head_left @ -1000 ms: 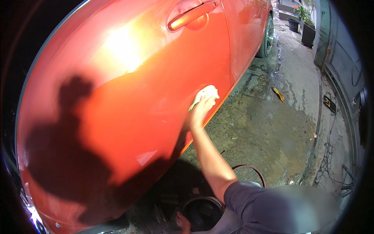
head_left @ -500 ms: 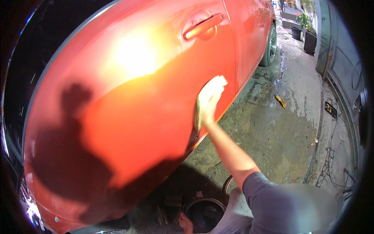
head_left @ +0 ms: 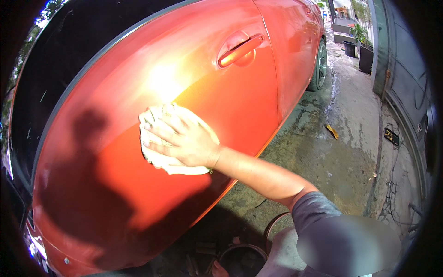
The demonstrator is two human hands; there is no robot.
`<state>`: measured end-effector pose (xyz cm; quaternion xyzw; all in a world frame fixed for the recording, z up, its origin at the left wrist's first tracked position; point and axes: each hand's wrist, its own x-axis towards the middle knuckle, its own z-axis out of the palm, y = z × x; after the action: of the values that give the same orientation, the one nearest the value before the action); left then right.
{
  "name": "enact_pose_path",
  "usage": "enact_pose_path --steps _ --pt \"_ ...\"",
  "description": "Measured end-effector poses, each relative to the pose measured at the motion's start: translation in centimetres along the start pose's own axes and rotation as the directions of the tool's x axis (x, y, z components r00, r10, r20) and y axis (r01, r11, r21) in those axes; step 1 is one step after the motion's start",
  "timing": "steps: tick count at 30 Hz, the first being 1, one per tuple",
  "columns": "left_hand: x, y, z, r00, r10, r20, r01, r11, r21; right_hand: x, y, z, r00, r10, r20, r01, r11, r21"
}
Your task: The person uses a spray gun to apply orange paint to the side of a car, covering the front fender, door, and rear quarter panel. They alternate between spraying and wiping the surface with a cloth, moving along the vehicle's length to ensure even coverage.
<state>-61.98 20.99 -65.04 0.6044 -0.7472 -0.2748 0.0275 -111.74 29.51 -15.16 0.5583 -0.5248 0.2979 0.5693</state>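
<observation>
My right hand presses a pale, crumpled cloth against the red car door. Its fingers are spread over the cloth, and the forearm reaches in from the lower right. The door handle lies above and to the right of the hand. Bright glare falls on the panel just above the cloth. I cannot see my left hand. A small patch of bare skin shows at the lower edge, too dark and cropped to make out clearly.
A dark round tub stands low by the car, beside another round rim. On the wet concrete lie a yellow-brown leaf and a small black object. A rear wheel, plant pots and a grey metal gate are farther off.
My right hand has slid the cloth left and downward across the door, away from its lower right edge. The fingers now spread wider over it. The view has shifted slightly.
</observation>
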Motion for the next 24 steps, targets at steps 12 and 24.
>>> enact_pose_path --steps 12,24 --pt "-0.8 3.9 -0.1 0.998 -0.059 -0.015 0.060 0.995 0.077 6.5 40.3 -9.9 0.793 0.595 -0.128 -0.609 0.767 -0.204" --pt "-2.5 3.9 -2.2 1.000 0.017 0.009 -0.016 0.997 -0.078 -18.3 28.1 -7.9 0.553 0.773 -0.313 -0.775 0.614 0.147"
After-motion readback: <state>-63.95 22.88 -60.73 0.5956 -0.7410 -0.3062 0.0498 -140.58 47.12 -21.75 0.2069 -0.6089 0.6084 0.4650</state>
